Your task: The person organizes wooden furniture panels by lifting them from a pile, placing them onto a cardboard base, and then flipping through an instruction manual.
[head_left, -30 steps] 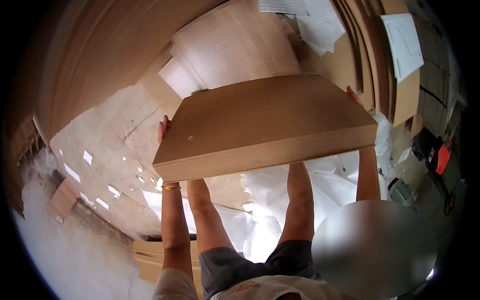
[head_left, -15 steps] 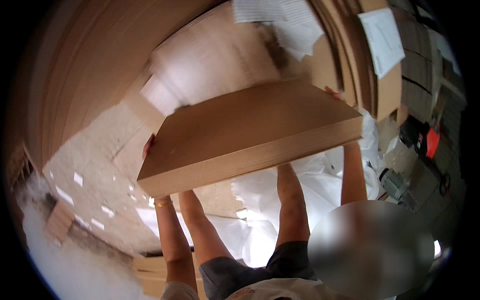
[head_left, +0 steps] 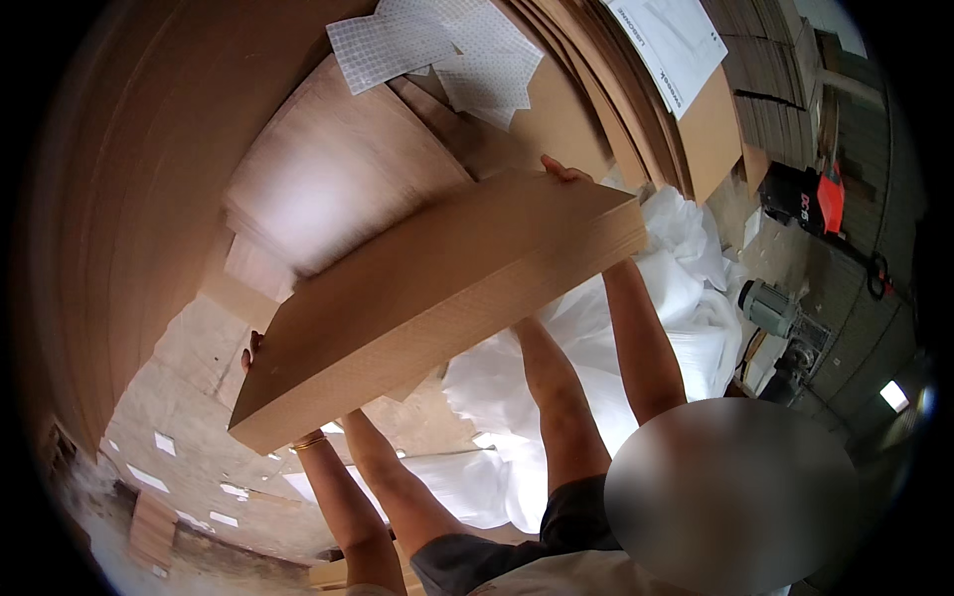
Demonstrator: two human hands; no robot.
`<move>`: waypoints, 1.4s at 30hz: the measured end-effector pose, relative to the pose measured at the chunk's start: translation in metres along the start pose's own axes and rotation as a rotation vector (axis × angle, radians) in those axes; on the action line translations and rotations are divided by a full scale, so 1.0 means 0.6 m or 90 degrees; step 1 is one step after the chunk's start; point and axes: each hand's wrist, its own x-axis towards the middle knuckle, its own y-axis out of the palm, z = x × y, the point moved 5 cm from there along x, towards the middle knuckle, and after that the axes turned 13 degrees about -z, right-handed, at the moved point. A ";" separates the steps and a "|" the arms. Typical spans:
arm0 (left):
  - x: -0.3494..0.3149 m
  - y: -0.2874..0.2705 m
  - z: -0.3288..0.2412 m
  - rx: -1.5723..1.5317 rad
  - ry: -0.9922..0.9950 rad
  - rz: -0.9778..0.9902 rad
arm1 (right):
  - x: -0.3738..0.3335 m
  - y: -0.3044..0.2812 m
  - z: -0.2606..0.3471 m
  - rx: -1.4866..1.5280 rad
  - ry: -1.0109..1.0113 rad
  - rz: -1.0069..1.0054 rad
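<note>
Between my hands is a thick, flat stack of brown cardboard sheets (head_left: pixel 447 268), held tilted with its right end higher. Its near side shows fine layered edges. My left hand (head_left: pixel 252 350) grips the left end, fingers curled over the far left edge and palm hidden underneath. At the far right corner, the fingers of my right hand (head_left: pixel 566 171) wrap over the edge, while the rest of that hand is hidden below. A wide brown sheet pile (head_left: pixel 338 169) lies just beyond the stack.
Patterned white sheets (head_left: pixel 437 50) lie at the far side. Upright cardboard (head_left: pixel 636 119) leans at the far right. White foam wrap (head_left: pixel 686 298) is heaped beside my legs. A grey motor (head_left: pixel 770 308) and a red-black machine (head_left: pixel 820 199) stand right. Paper scraps (head_left: pixel 164 443) litter the floor left.
The held stack has shifted left in view and tilted more steeply, its left end lower. Both hands keep hold of it. The surroundings have shifted left in view too.
</note>
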 end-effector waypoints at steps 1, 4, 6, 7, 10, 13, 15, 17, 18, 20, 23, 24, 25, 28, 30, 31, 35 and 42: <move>0.001 0.000 -0.009 0.167 0.091 0.005 | 0.005 0.004 0.000 0.012 -0.005 0.005; 0.005 0.011 -0.020 0.357 0.218 -0.012 | 0.009 0.014 0.005 -0.027 -0.013 0.014; 0.011 0.028 -0.021 0.374 0.251 -0.030 | 0.015 0.005 0.004 -0.036 -0.003 -0.015; 0.007 0.045 -0.038 0.464 0.357 -0.003 | 0.019 0.005 0.003 -0.037 0.008 -0.035; 0.044 -0.013 -0.065 0.455 0.369 -0.030 | 0.036 0.026 -0.008 -0.068 0.001 -0.060; 0.096 -0.083 -0.039 0.378 0.120 -0.025 | 0.039 0.012 -0.014 -0.155 0.110 -0.152; 0.092 -0.017 -0.052 0.319 0.108 -0.001 | 0.026 -0.016 -0.012 -0.207 0.146 -0.205; 0.081 0.051 -0.093 0.332 0.116 0.016 | -0.020 -0.045 -0.011 -0.054 0.120 -0.278; 0.080 0.091 -0.110 0.359 0.120 0.033 | -0.052 -0.065 -0.007 0.090 0.096 -0.338; 0.071 0.185 -0.126 0.439 0.125 0.090 | -0.125 -0.105 0.031 -0.131 0.004 -0.335; 0.049 0.341 -0.088 0.586 0.097 0.213 | -0.248 -0.171 0.024 0.197 0.095 -0.541; 0.035 0.391 -0.059 0.642 0.079 0.260 | -0.295 -0.198 0.009 0.312 0.107 -0.612; 0.021 0.448 -0.023 0.690 0.067 0.317 | -0.328 -0.238 -0.008 0.247 0.112 -0.604; -0.044 0.617 0.125 0.712 0.028 0.493 | -0.396 -0.358 -0.066 0.231 0.334 -0.705; -0.045 0.657 0.227 0.719 -0.065 0.502 | -0.398 -0.413 -0.085 0.193 0.447 -0.653; -0.060 0.679 0.269 0.694 -0.107 0.581 | -0.419 -0.451 -0.112 0.198 0.530 -0.685; 0.016 0.633 0.425 0.902 -0.270 0.367 | -0.430 -0.516 -0.253 0.254 0.580 -0.611; 0.104 0.674 0.514 1.029 -0.140 0.413 | -0.355 -0.500 -0.360 0.342 0.709 -0.648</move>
